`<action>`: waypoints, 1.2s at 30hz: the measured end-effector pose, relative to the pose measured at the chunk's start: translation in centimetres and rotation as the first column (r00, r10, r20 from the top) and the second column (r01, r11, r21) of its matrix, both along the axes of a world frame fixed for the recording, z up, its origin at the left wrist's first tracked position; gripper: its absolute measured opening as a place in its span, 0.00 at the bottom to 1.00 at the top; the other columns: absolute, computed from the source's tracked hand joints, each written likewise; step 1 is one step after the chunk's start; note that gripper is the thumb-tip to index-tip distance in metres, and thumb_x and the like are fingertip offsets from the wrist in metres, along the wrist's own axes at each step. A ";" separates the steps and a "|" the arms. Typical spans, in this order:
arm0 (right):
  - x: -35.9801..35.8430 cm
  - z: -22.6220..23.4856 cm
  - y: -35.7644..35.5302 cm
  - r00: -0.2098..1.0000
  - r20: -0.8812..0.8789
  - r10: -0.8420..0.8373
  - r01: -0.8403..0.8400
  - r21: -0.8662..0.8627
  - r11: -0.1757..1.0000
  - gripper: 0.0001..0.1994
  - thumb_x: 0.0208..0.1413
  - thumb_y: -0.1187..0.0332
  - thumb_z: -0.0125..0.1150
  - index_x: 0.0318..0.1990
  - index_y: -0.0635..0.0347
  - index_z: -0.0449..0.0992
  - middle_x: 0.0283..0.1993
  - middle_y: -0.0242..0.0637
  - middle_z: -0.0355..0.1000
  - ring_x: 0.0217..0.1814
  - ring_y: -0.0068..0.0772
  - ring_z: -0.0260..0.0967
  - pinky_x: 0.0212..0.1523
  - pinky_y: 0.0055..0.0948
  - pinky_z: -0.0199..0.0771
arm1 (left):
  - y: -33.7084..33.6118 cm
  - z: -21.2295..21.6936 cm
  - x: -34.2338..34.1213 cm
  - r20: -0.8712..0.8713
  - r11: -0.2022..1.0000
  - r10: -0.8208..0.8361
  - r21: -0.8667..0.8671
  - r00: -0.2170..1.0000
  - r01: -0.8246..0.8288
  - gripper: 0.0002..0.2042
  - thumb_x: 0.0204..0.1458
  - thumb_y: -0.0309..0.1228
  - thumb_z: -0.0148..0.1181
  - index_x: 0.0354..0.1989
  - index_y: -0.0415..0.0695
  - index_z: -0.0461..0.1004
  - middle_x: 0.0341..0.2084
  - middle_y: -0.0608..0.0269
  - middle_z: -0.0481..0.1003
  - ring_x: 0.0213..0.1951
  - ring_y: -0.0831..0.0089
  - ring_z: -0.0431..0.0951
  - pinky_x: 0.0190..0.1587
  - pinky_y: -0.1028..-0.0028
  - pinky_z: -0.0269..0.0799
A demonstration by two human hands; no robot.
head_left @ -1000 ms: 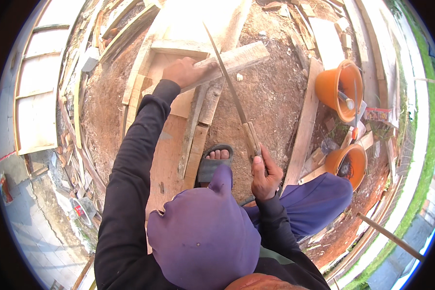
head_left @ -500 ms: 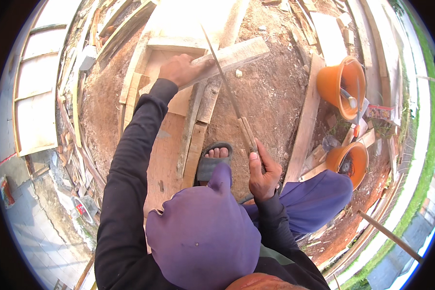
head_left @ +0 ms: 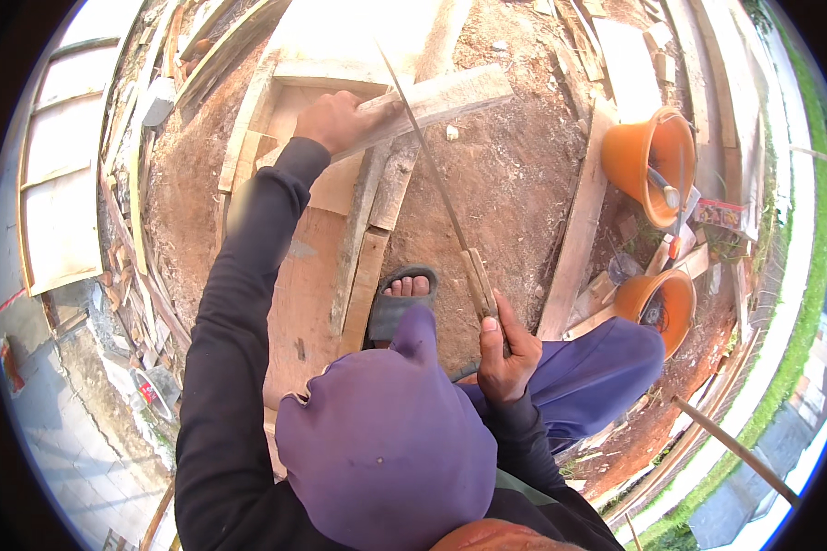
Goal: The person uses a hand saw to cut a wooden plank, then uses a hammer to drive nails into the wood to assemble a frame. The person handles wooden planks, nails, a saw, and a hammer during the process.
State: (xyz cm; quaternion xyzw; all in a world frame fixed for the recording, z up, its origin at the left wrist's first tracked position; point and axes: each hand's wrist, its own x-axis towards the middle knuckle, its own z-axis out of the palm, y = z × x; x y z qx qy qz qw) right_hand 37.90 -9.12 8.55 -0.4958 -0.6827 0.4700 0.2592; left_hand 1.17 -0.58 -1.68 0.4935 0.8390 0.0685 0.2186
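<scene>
My left hand [head_left: 335, 121] is closed over a wooden plank [head_left: 464, 96], which lies slanted across a low wooden frame [head_left: 363, 220]. In my right hand [head_left: 507, 356] is the wooden handle of a handsaw [head_left: 438, 191]. Its long thin blade shows almost edge-on and crosses the plank just right of my left fingers. The plank's right end sticks out past the frame, over bare soil. Whether the teeth have cut into the wood cannot be made out.
Two orange buckets [head_left: 620, 161] with tools in them stand at the right, beside a long board [head_left: 574, 234] on the ground. Scrap timber [head_left: 239, 46] lies along the left. My sandalled foot [head_left: 404, 294] is between the frame and the saw handle.
The saw and my right hand have moved slightly back toward me. My left hand remains on the plank, with only a small leftward shift in the picture.
</scene>
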 end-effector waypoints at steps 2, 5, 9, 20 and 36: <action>-0.7 0.7 0.4 1.000 0.019 -0.023 0.024 -0.072 0.997 0.19 0.58 0.75 0.60 0.57 0.71 0.76 0.27 0.45 0.78 0.26 0.24 0.73 0.29 0.26 0.72 | -0.2 0.0 0.3 0.000 1.000 -0.011 0.021 1.000 0.011 0.56 0.43 0.83 0.37 0.35 0.28 0.80 0.25 0.42 0.79 0.32 0.54 0.83 0.36 0.60 0.78; -2.9 -0.4 2.2 1.000 0.017 0.018 -0.018 -0.004 1.000 0.19 0.58 0.74 0.60 0.57 0.70 0.76 0.28 0.46 0.77 0.24 0.25 0.72 0.29 0.27 0.71 | -0.1 0.5 0.4 0.002 1.000 -0.017 0.005 1.000 0.017 0.56 0.43 0.83 0.37 0.36 0.30 0.81 0.25 0.42 0.79 0.32 0.53 0.83 0.36 0.60 0.78; -0.4 -0.7 0.4 0.998 -0.065 -0.013 0.018 0.087 0.996 0.19 0.59 0.73 0.59 0.57 0.69 0.76 0.30 0.49 0.78 0.26 0.25 0.74 0.29 0.29 0.72 | 0.2 0.6 0.3 -0.055 1.000 -0.017 0.019 0.998 0.018 0.54 0.43 0.83 0.38 0.35 0.32 0.82 0.25 0.41 0.79 0.31 0.54 0.83 0.35 0.59 0.78; -0.5 -2.0 0.5 0.998 -0.057 -0.016 0.022 0.100 0.995 0.18 0.59 0.73 0.60 0.56 0.69 0.76 0.28 0.47 0.78 0.25 0.25 0.74 0.29 0.28 0.72 | 0.0 0.8 1.1 -0.044 0.999 -0.019 0.036 0.999 0.021 0.54 0.43 0.84 0.37 0.29 0.32 0.80 0.22 0.44 0.79 0.29 0.54 0.83 0.34 0.57 0.77; 0.9 -1.4 1.1 0.968 -0.195 -0.155 0.127 -0.148 0.981 0.19 0.61 0.71 0.59 0.57 0.70 0.76 0.25 0.31 0.73 0.26 0.17 0.67 0.29 0.20 0.67 | -1.5 0.5 0.7 0.155 0.983 0.127 0.109 0.980 -0.145 0.44 0.50 0.75 0.45 0.37 0.37 0.83 0.26 0.46 0.80 0.34 0.56 0.82 0.42 0.62 0.74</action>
